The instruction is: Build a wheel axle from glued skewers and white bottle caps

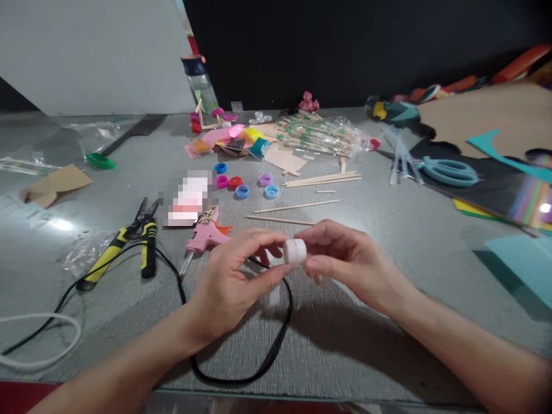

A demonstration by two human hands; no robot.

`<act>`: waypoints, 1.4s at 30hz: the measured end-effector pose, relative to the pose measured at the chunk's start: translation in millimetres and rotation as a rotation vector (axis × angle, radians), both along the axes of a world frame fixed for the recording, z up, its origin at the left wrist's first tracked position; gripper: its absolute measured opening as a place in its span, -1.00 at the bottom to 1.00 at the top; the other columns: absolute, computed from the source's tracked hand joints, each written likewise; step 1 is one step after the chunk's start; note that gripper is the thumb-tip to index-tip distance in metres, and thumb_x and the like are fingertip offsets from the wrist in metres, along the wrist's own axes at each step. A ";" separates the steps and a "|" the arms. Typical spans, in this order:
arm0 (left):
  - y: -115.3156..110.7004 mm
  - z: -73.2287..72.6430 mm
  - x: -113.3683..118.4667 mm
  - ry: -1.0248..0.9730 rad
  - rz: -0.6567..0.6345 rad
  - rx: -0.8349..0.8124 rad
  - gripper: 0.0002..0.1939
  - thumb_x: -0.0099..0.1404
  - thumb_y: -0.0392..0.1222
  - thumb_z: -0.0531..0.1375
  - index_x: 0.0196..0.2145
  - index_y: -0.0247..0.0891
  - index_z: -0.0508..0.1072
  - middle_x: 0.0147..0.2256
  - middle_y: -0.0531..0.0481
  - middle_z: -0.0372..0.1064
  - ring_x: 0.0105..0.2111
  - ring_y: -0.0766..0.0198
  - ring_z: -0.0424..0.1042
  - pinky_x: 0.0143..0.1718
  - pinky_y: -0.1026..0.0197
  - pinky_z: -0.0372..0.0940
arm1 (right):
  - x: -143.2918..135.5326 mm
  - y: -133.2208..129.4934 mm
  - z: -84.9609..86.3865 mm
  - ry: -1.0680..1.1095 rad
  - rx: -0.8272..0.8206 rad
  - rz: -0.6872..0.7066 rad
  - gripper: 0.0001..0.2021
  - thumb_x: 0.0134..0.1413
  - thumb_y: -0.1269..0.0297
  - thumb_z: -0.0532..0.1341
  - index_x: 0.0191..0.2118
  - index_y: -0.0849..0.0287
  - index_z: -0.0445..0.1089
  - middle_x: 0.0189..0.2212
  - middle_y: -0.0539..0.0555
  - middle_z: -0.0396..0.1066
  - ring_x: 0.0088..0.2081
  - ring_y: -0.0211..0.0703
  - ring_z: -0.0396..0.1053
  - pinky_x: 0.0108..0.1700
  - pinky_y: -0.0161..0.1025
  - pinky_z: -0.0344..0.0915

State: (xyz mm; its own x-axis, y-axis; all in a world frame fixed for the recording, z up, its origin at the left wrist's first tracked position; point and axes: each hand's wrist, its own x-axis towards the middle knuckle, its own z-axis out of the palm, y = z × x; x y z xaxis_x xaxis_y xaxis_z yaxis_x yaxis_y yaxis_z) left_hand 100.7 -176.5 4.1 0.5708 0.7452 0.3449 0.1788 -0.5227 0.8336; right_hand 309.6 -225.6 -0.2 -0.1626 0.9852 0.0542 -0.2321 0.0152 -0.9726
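Observation:
Two white bottle caps (295, 252), set face to face, are held above the table between my hands. The thumb and fingers of my left hand (233, 276) pinch them from the left. From the right, the thumb and fingertips of my right hand (345, 259) press on the same caps. Just behind my left hand lies a pink glue gun (207, 237), and its black cord (276, 351) loops under my hands. Wooden sticks (297, 206) lie beyond my fingers, near several coloured bottle caps (242, 191).
Yellow-black pliers (148, 247) lie at left. Behind the caps are coloured packets (215, 138) and a bag of wrapped sticks (319, 135). A water bottle (200, 86) stands at the back. Blue scissors (448, 171) and glue sticks (399, 152) sit at right, beside a light blue sheet (524, 267).

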 end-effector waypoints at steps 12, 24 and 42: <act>-2.5 2.0 2.1 -0.041 -0.006 -0.055 -0.73 0.30 -0.23 0.36 -0.03 -0.07 0.57 -0.13 0.05 0.54 -0.14 0.27 0.51 -0.12 0.21 0.42 | 2.7 -6.3 6.2 -0.431 0.301 -0.081 -0.90 0.22 0.39 0.34 -0.15 0.12 0.47 -0.32 -0.07 0.54 -0.31 -0.36 0.43 -0.27 -0.40 0.35; -0.7 1.4 -1.0 -0.041 0.017 0.037 -0.73 0.28 -0.22 0.37 -0.06 0.01 0.61 -0.13 0.04 0.57 -0.13 0.18 0.54 -0.04 0.07 0.45 | 1.6 -5.6 5.9 -0.529 0.375 -0.087 -0.91 0.23 0.39 0.34 -0.16 0.15 0.46 -0.33 -0.06 0.51 -0.32 -0.35 0.39 -0.29 -0.39 0.31; -4.3 5.6 0.6 -0.049 0.000 0.006 -0.66 0.19 -0.40 0.33 -0.08 -0.14 0.54 -0.14 0.02 0.53 -0.16 0.28 0.55 -0.12 0.27 0.54 | -1.3 -12.3 10.1 -0.490 0.299 -0.098 -0.91 0.18 0.35 0.36 -0.20 0.12 0.47 -0.30 0.01 0.54 -0.35 -0.26 0.43 -0.31 -0.27 0.39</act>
State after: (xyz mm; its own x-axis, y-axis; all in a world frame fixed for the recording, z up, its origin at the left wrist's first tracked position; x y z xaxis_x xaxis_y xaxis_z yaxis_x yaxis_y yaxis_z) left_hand 101.3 -180.8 9.7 0.5531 0.7430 0.3769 0.1377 -0.5277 0.8382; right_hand 308.4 -237.9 9.9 -0.1481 0.9502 0.2742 0.2600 0.3049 -0.9162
